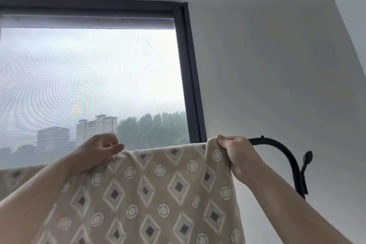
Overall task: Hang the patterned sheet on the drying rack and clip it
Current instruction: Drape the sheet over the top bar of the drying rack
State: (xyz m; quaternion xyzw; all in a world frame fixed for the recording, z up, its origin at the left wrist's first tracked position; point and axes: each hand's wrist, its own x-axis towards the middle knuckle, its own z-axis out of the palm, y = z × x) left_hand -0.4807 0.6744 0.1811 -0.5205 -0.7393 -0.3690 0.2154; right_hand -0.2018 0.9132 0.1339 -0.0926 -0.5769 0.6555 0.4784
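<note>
Screened window and white wall behind. Left hand pinches the top edge of the patterned sheet, well left of the drying rack; right hand grips the sheet's raised corner, just beside the rack's curved black bar.

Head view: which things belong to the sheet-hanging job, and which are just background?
Job: sheet, held at its top edge by the left hand and right hand; black rack bar. No clip in view.
Background: window, blind, wall.
</note>
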